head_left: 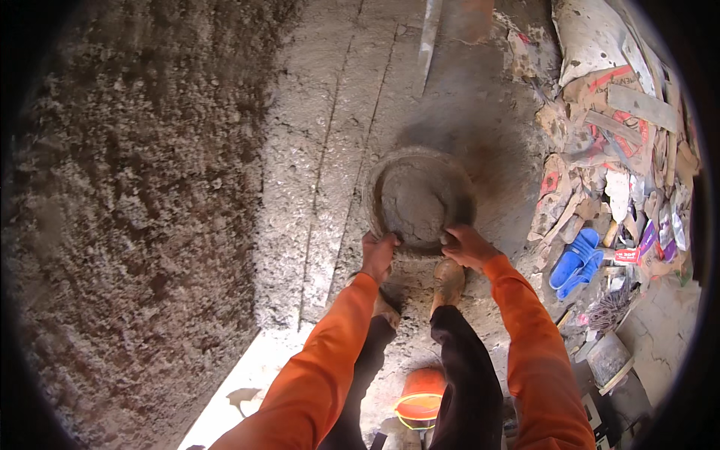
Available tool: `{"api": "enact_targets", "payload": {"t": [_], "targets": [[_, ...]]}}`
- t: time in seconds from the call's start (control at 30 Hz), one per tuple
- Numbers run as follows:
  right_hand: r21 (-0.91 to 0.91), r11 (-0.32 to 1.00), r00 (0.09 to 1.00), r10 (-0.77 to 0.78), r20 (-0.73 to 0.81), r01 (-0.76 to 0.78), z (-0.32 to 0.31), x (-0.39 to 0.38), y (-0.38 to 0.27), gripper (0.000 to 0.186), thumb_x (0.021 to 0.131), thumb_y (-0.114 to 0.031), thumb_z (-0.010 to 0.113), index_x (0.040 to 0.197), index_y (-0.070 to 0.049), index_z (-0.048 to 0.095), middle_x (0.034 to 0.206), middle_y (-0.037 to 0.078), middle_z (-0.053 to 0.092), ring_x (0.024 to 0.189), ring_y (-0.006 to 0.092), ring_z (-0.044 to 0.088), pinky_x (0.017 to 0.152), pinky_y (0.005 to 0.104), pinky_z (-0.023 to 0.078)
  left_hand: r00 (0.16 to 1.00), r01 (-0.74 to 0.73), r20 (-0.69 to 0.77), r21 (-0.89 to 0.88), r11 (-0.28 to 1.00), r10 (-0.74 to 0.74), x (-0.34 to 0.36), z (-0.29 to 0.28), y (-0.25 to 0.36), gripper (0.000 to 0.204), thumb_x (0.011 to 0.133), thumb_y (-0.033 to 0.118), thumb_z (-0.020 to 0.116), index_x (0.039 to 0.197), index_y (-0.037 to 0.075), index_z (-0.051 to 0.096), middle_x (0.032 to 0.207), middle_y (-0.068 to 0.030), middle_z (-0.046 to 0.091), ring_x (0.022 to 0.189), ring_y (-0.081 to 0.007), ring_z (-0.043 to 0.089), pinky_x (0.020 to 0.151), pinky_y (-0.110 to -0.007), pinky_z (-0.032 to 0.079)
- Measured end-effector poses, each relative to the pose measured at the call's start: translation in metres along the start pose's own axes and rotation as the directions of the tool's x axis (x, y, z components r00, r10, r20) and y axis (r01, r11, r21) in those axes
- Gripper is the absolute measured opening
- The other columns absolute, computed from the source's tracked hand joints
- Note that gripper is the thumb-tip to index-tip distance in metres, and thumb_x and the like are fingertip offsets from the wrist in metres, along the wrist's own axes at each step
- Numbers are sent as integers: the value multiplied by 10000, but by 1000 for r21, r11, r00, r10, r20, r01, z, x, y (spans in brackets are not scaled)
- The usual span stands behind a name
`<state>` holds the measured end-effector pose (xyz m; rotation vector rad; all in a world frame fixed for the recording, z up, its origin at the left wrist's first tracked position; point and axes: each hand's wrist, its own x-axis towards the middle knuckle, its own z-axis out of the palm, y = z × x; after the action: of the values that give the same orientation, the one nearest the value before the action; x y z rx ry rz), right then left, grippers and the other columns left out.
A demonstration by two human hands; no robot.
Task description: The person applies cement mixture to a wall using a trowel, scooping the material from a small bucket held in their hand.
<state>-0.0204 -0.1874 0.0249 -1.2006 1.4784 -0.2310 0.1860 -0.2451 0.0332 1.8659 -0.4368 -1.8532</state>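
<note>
A round, mud-grey basin [373, 196] is in front of my feet, holding a mound of wet cement mortar [411, 202]. My left hand [379, 253] grips its near rim on the left side, fingers curled over the edge. On the near right of the same rim, my right hand [466, 247] is closed as well. Both orange-sleeved arms reach forward and down to it. Whether the basin touches the floor or is lifted cannot be made out.
Rough, mortar-spattered surface [142, 195] fills the left. Blue slippers [576, 262], torn cement bags [600, 90] and wood scraps lie along the right. An orange bucket [421, 391] stands behind my legs. A long straight strip [430, 37] lies at the far side.
</note>
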Motion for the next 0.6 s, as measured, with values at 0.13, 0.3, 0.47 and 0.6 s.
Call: {"api": "enact_targets", "payload": {"t": [0.13, 0.3, 0.47, 0.6], "targets": [[546, 807, 963, 102, 249, -227, -16, -69, -66, 168, 796, -128, 561, 928, -25, 544, 598, 42, 514, 473, 125, 480, 447, 292, 415, 992, 27, -126, 136, 990, -9, -20, -74, -8, 77, 728, 67, 564, 670, 49, 517, 559, -21, 451, 370, -114, 376, 327, -280, 244], [791, 579, 978, 168, 124, -199, -52, -168, -164, 324, 600, -39, 465, 911, 33, 518, 652, 85, 518, 484, 166, 514, 473, 301, 457, 953, 286, -109, 18, 958, -283, -116, -125, 30, 85, 760, 22, 560, 842, 1, 570, 670, -41, 527, 479, -119, 459, 404, -283, 346], [883, 377, 879, 268, -394, 280, -70, -196, -267, 357, 680, -36, 477, 1036, -3, 479, 785, 72, 529, 530, 143, 517, 493, 282, 484, 1000, 10, -1, 354, 935, -11, -194, -227, 22, 133, 750, 44, 558, 868, 88, 602, 798, -93, 619, 696, -250, 600, 592, -356, 471], [839, 252, 632, 563, -533, 482, -68, -92, -333, 181, 752, -55, 552, 918, -64, 479, 811, 39, 514, 541, 103, 476, 446, 262, 435, 944, -274, 115, 794, 542, 309, -253, -283, 32, 191, 713, 100, 591, 900, 103, 630, 818, -130, 636, 762, -320, 614, 710, -403, 495]]}}
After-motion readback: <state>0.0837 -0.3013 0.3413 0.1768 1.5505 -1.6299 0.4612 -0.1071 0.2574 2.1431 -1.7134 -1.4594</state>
